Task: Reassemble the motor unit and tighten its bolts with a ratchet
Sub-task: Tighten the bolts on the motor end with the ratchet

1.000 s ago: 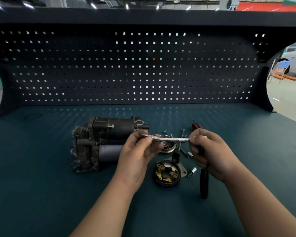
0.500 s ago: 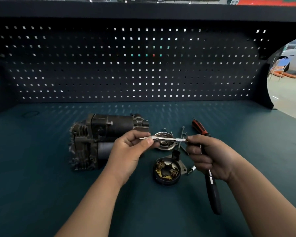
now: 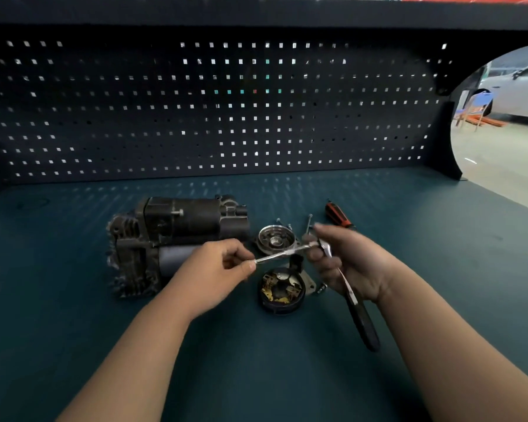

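My right hand (image 3: 351, 266) grips the ratchet (image 3: 360, 318) near its head, and the black handle hangs down toward me. A thin silver extension bar (image 3: 282, 254) runs from the ratchet head to the left, where my left hand (image 3: 214, 272) pinches its free end. The dark motor unit (image 3: 177, 239) lies on the bench behind my left hand. Below the bar sits the round brush-holder cap (image 3: 282, 289), with a silver end cover (image 3: 275, 239) behind it. Loose bolts (image 3: 309, 222) lie beside that cover.
A red-and-black screwdriver (image 3: 337, 215) lies behind my right hand. The green bench mat (image 3: 256, 360) stretches toward me. A dark pegboard (image 3: 226, 111) walls off the back. One small socket (image 3: 320, 289) rests right of the brush-holder cap.
The ratchet handle has swung down and to the right under my right hand. The extension bar now tilts, with its left end lower. My left hand has moved down a little.
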Demonstrator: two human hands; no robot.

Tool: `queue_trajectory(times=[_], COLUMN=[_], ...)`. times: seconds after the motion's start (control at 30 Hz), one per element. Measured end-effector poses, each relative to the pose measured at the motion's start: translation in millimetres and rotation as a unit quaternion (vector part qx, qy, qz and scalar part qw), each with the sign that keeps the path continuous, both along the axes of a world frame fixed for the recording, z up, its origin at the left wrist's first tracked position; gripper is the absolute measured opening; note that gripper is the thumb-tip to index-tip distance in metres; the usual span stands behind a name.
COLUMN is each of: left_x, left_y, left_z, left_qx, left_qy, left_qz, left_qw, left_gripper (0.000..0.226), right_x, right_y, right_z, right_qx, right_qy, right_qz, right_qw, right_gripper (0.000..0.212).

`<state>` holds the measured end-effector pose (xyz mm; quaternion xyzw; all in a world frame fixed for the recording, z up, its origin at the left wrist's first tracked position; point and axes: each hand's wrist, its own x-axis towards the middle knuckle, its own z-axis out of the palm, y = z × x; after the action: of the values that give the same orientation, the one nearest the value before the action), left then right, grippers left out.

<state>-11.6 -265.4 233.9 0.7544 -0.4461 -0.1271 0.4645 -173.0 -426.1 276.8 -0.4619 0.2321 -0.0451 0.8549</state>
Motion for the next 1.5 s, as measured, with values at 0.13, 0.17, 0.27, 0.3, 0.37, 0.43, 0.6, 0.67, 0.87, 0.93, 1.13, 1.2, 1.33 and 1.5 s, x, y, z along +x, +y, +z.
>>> queue_trajectory(times=[0.13, 0.17, 0.27, 0.3, 0.37, 0.43, 0.6, 0.67, 0.87, 0.93, 1.13, 1.2, 1.33, 1.5], left_x=[-15, -18, -14, -13, -12, -12, -14, -21, -12, 1, 49, 53, 61, 68], left_y=[-3, -3, 1, 3, 5, 4, 6, 6, 14, 27, 42, 40, 48, 65], left_z=[-9, -8, -10, -11, -13, -12, 12, 21, 58, 65, 54, 46, 40, 39], left_qx=[0.107, 0.086, 0.039, 0.045, 0.086, 0.147, 0.216, 0.222, 0.124, -0.051, 0.035, -0.012, -0.067, -0.106], left_qy=[-0.169, -0.159, -0.145, -0.135, -0.102, -0.092, -0.302, -0.396, -0.492, -0.456, -0.327, -0.341, -0.378, -0.340], left_qz=[0.009, 0.020, 0.030, 0.023, 0.005, -0.006, 0.047, 0.039, 0.080, 0.177, 0.250, 0.247, 0.224, 0.150], left_qw=[0.980, 0.983, 0.988, 0.990, 0.991, 0.985, 0.927, 0.890, 0.858, 0.870, 0.910, 0.907, 0.896, 0.922], left_gripper=[0.021, 0.028, 0.038, 0.041, 0.049, 0.054, 0.052, 0.048, 0.043, 0.048, 0.060, 0.049, 0.038, 0.042], right_x=[3, 4, 1, -3, -8, -6, 0, 3, 6, 14, 51, 62, 66, 55], right_y=[20, 24, 23, 21, 15, 11, 7, 6, 11, 5, -15, -16, -6, 16], right_z=[8, 8, 2, -1, -6, -12, -16, -15, -3, 4, 21, 14, -4, -5], right_qx=[0.111, 0.093, -0.178, -0.316, -0.555, -0.687, -0.648, -0.524, -0.213, -0.179, -0.321, -0.360, -0.394, -0.488], right_qy=[-0.117, -0.142, -0.149, -0.137, -0.118, -0.126, -0.063, -0.008, -0.012, -0.052, -0.103, -0.101, -0.110, -0.129], right_qz=[0.025, 0.039, 0.028, 0.007, -0.018, -0.003, -0.010, -0.044, 0.092, 0.053, -0.043, -0.063, -0.065, -0.068], right_qw=[0.987, 0.985, 0.972, 0.939, 0.823, 0.716, 0.759, 0.851, 0.973, 0.981, 0.940, 0.925, 0.910, 0.860], right_gripper=[0.033, 0.034, 0.038, 0.038, 0.044, 0.047, 0.018, 0.028, 0.022, 0.022, 0.025, 0.024, 0.022, 0.022])
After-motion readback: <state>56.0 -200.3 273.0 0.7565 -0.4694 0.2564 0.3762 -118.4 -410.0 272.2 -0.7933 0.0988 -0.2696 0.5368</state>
